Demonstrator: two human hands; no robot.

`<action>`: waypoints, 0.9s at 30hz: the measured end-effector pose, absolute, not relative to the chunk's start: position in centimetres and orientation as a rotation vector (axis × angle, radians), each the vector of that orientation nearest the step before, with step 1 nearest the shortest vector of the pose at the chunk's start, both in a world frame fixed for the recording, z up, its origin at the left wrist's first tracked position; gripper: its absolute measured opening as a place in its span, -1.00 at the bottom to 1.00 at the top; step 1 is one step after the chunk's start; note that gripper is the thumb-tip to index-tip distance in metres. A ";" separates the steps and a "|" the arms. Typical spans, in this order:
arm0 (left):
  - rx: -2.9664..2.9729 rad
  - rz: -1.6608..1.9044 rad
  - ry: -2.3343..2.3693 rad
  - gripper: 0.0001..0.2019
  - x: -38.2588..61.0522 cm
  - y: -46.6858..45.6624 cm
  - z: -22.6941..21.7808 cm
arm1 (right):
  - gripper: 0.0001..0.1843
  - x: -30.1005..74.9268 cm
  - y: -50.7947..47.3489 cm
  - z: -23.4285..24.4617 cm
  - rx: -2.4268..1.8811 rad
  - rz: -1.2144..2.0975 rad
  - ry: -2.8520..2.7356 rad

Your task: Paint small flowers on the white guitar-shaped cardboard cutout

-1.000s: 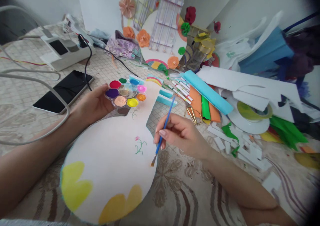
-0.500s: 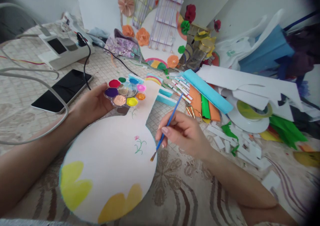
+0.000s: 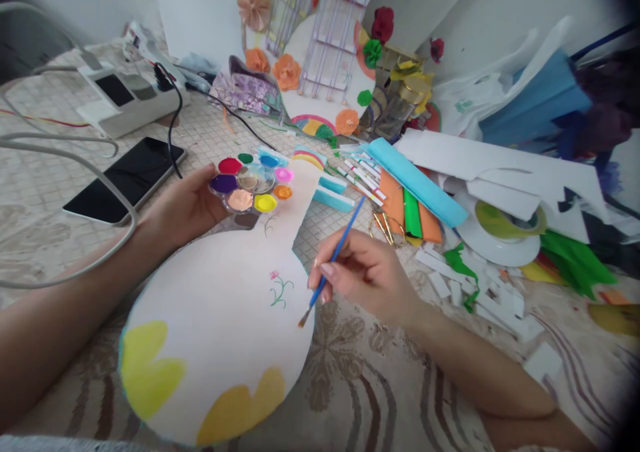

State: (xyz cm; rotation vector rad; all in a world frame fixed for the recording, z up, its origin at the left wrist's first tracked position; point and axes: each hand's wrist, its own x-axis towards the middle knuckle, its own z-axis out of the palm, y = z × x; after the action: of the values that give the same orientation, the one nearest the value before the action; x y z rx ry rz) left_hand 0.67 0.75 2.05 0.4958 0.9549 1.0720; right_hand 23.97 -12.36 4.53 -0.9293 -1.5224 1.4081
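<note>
My left hand is closed on a round paint palette with several coloured wells, holding it over the narrow neck of a white guitar-shaped cutout. The cutout lies flat on the patterned cloth and carries two yellow painted shapes and a small drawn flower. My right hand pinches a thin blue paintbrush. The brush tip hovers at the cutout's right edge, just right of the flower.
A black phone and a white device with cables lie at the left. Markers, scissors, coloured paper strips, tape rolls and white scraps crowd the right. A decorated cardboard guitar leans against the back wall.
The brush has tilted more to the right and its tip has risen slightly along the cutout's edge. The left hand with the palette has barely moved.
</note>
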 end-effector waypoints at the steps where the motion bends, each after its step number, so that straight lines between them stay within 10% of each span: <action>1: 0.503 1.073 0.952 -0.65 0.7 0.8 2.0 | -0.99 23.8 -12.4 4.4 -0.917 1.462 -1.552; 22: 0.520 1.097 0.929 -0.68 0.5 0.9 1.7 | -0.97 24.2 -11.3 3.8 -1.006 1.105 -1.460; 27: 0.527 1.097 0.917 -0.69 0.5 0.9 1.7 | -0.97 24.0 -11.7 4.0 -0.916 1.451 -1.445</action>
State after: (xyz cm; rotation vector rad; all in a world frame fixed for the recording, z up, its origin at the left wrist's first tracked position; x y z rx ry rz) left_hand 0.45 0.93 1.68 0.5268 0.9170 1.0975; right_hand 23.95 -11.72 4.05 -0.9160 -1.4454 1.4512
